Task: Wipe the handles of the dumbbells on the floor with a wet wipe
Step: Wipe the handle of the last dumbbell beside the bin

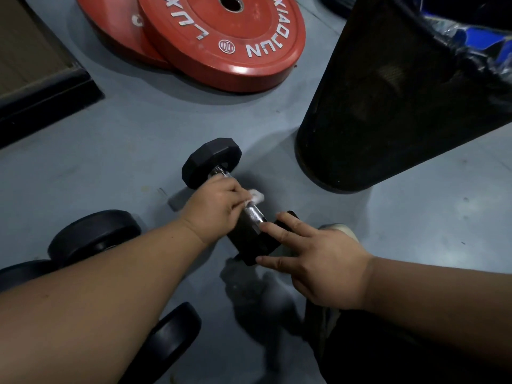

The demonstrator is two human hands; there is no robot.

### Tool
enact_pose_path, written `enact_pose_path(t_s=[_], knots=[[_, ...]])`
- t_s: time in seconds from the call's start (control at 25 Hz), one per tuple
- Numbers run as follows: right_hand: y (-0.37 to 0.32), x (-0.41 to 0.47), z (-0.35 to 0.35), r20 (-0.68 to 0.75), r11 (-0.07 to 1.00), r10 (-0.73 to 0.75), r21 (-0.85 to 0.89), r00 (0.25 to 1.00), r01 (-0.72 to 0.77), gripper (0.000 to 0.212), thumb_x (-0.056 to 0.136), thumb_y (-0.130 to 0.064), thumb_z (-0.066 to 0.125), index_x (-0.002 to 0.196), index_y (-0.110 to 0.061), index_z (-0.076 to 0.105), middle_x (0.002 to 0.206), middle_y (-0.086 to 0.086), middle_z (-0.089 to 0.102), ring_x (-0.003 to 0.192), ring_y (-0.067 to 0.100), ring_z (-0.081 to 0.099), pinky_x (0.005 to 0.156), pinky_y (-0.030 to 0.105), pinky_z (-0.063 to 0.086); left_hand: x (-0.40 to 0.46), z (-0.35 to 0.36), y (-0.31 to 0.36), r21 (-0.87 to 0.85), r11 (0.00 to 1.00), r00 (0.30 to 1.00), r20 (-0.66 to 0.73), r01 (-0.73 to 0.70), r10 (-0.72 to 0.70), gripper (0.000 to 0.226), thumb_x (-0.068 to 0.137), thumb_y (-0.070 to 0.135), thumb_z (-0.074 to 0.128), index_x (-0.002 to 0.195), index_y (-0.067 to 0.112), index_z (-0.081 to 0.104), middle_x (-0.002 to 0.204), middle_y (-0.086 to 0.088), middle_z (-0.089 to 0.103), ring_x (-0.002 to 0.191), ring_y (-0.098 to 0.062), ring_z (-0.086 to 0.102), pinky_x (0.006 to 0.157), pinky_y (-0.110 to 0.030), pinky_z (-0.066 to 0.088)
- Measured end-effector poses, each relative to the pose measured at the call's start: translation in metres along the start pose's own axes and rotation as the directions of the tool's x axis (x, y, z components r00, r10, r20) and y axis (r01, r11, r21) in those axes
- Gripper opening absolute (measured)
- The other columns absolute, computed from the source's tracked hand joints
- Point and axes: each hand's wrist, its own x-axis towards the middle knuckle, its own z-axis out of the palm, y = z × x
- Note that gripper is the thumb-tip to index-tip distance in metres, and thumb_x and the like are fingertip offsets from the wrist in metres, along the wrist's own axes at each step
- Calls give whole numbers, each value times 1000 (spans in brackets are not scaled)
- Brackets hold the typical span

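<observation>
**Left hand on the handle, right hand steadying the weight**

Here's the hex dumbbell (212, 164) lying on the grey floor (124, 151), just this side of the tall black mesh bin (388, 106), and both hands are on it. The left hand (214, 207) comes in on a long bare forearm, knuckles up, fingers curled down over the chrome handle (253, 214) with the white wet wipe (256, 196) bunched under them; a corner of the wipe pokes out on the bin side. The right hand (315, 261) reaches in flat, fingers straight and spread, fingertips pressing on the near black head (250, 245) of the dumbbell, thumb stretched along that head's near edge. It holds nothing, just presses.

Beyond the dumbbell, away from the person, two red weight plates (227, 37) lie overlapped. To the dumbbell's left sit round black dumbbells (94, 234), partly hidden by the left forearm.
</observation>
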Motion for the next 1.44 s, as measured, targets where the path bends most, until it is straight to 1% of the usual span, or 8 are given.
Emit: enact_pose_path(t_s=[0.32,0.48,0.6,0.76,0.96,1.12,1.28,1.44], knots=[[-6,8,-4,13,998,-49,33,999,48,58,73,-33,75,129,-46,65,152,1,50,137,31,51,52,30,52,-6,-9,-10,57,986,987,-53,153,-150,23,86,19,58,96,12,78,89,-3,66,84,-26,64,81,-33,54],[-5,6,-4,20,999,-54,12,998,53,59,72,-33,72,129,-47,64,153,0,49,138,29,50,51,28,49,-6,-6,1,98,995,1000,-2,-9,9,23,89,14,55,95,8,76,84,-6,63,81,-26,58,78,-40,52],[-5,7,-5,5,999,-41,21,999,41,57,71,-32,73,127,-47,66,153,1,50,139,29,49,50,27,48,-20,6,24,10,985,982,84,-170,169,27,87,7,51,100,5,74,81,-10,63,74,-28,58,69,-39,53],[-5,8,-2,-8,998,-47,47,999,47,56,74,-30,70,128,-46,66,154,1,48,141,29,47,51,30,52,-22,7,17,-8,982,977,91,-191,191,27,86,8,54,103,7,75,87,-8,66,78,-27,58,72,-39,53],[-3,4,0,-8,996,-61,57,998,61,56,76,-30,68,130,-47,64,156,-2,45,140,28,48,53,27,48,-10,-5,-7,70,997,997,-65,-27,32,21,88,13,58,97,14,77,86,-3,69,79,-23,55,82,-29,49],[0,1,4,-14,995,-81,65,997,81,57,81,-29,59,136,-43,59,162,0,35,146,30,38,54,32,54,-3,-13,-21,76,996,996,-83,44,-38,27,87,21,54,95,12,78,86,-4,68,79,-25,61,83,-26,48],[5,-7,10,-29,989,-78,120,997,81,63,87,-28,47,150,-33,47,169,5,13,155,27,18,71,43,61,-6,-5,-12,64,987,983,-121,146,-138,26,88,21,55,95,11,78,85,-4,66,80,-26,63,78,-33,53],[9,-10,15,-59,986,1,166,998,8,71,86,-26,46,156,-30,36,169,10,12,153,29,22,82,44,60,-9,-6,-9,45,988,981,-137,145,-138,20,86,16,61,95,12,78,87,-2,67,82,-24,62,84,-24,48]])
